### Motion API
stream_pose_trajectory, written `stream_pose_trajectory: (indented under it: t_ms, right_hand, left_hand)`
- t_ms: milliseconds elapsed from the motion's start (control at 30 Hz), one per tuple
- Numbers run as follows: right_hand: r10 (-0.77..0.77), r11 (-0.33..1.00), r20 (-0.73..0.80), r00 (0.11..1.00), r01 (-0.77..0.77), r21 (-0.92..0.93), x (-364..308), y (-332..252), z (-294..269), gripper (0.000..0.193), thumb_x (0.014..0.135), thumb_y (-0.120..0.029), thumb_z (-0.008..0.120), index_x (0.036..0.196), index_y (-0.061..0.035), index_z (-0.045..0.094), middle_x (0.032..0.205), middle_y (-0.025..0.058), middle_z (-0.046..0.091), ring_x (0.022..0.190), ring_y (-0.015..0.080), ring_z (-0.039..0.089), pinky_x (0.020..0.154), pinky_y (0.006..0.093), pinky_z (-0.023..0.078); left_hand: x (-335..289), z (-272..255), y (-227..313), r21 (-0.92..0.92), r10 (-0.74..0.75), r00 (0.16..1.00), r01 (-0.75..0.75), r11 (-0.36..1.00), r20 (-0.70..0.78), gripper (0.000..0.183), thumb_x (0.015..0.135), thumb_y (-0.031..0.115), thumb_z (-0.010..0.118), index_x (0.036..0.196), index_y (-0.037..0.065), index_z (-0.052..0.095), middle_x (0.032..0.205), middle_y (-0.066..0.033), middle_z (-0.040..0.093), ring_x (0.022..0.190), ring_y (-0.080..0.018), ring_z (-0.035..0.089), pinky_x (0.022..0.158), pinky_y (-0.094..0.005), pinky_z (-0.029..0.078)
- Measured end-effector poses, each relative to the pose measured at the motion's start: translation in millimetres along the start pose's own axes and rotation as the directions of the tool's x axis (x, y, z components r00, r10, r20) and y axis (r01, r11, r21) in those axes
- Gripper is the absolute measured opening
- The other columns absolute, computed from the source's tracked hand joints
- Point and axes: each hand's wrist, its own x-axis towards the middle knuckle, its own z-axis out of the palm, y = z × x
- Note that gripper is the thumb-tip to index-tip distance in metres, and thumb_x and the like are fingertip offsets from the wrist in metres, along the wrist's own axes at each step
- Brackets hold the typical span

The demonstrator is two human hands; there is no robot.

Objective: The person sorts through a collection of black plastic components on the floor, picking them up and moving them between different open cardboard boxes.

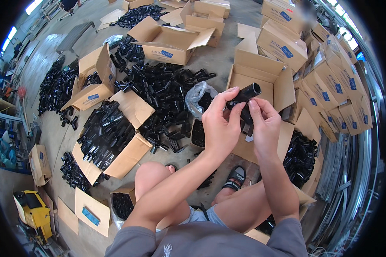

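Note:
Both hands are raised in front of me on a black tubular piece [250, 91] with an open round end pointing up and right. A second black section hangs down from it between my hands; whether it is one part or two I cannot tell. My left hand [221, 122] is closed round the piece from the left, its lower end hidden by the fingers. From the right, my right hand [266, 124] pinches it with thumb and fingers. Just beyond stands an open cardboard box [239, 77]. A clear plastic bag [194, 99] with black pieces lies left of my left hand.
Loose black tubes [167, 92] pile on the floor ahead. An open carton of black pieces [135, 150] stands at left, another carton [314, 165] at right. Stacked closed cartons [326, 88] rise at far right beside long metal profiles [345, 180]. A phone [91, 216] lies on cardboard.

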Motion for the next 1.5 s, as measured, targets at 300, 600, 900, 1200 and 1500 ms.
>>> stream_pose_trajectory:
  t_ms: [300, 600, 900, 1200, 1500]
  right_hand:
    - [-0.003, 1.000, -0.007, 1.000, 0.003, 0.023, -4, -3, 9, 0.017, 0.097, -0.006, 0.070, 0.111, 0.0030, 0.068, 0.103, 0.0056, 0.072, 0.095, 0.0094, 0.065, 0.087, 0.0248, 0.052]
    - [-0.163, 0.979, 0.029, 0.986, 0.166, -0.122, 1, 15, 9, 0.015, 0.099, -0.009, 0.068, 0.106, 0.0042, 0.068, 0.099, 0.0065, 0.073, 0.092, 0.0100, 0.067, 0.084, 0.0247, 0.053]
    - [-0.291, 0.933, -0.039, 0.956, 0.274, -0.233, 6, 29, 3, 0.019, 0.096, -0.014, 0.068, 0.100, 0.0038, 0.069, 0.086, 0.0125, 0.072, 0.075, 0.0181, 0.067, 0.067, 0.0342, 0.051]
    - [-0.229, 0.898, 0.022, 0.973, 0.220, -0.381, 4, 4, -12, 0.020, 0.095, -0.013, 0.064, 0.097, 0.0065, 0.066, 0.091, 0.0235, 0.070, 0.083, 0.0390, 0.068, 0.074, 0.0445, 0.052]
    - [-0.140, 0.893, 0.167, 0.976, 0.197, -0.405, 5, -2, -23, 0.020, 0.099, -0.014, 0.061, 0.104, 0.0051, 0.065, 0.090, 0.0192, 0.069, 0.080, 0.0287, 0.065, 0.073, 0.0393, 0.050]
  left_hand:
    - [2, -4, 3, 0.100, 0.137, 0.988, -0.130, 0.987, -0.067, 0.027, 0.092, -0.005, 0.068, 0.119, -0.004, 0.065, 0.112, -0.0130, 0.071, 0.099, -0.0155, 0.068, 0.078, -0.0281, 0.056]
    - [7, -6, 0, 0.100, 0.170, 0.985, -0.168, 0.981, -0.018, 0.028, 0.091, -0.002, 0.070, 0.119, -0.005, 0.065, 0.105, -0.0121, 0.073, 0.085, -0.0096, 0.068, 0.064, -0.0257, 0.058]
    - [7, -2, -3, 0.330, 0.224, 0.974, -0.222, 0.918, 0.030, 0.021, 0.092, -0.001, 0.070, 0.112, -0.004, 0.069, 0.105, -0.0118, 0.073, 0.096, -0.0120, 0.067, 0.076, -0.0265, 0.056]
    - [13, -5, -2, 0.163, -0.074, 0.969, 0.035, 0.986, 0.236, 0.023, 0.097, 0.002, 0.069, 0.117, -0.001, 0.059, 0.106, -0.0088, 0.068, 0.106, -0.0131, 0.064, 0.086, -0.0264, 0.054]
    - [30, -24, 8, 0.077, -0.276, 0.871, 0.268, 0.960, 0.407, 0.020, 0.097, 0.004, 0.070, 0.111, 0.005, 0.056, 0.107, -0.0084, 0.070, 0.098, -0.0094, 0.062, 0.086, -0.0246, 0.048]
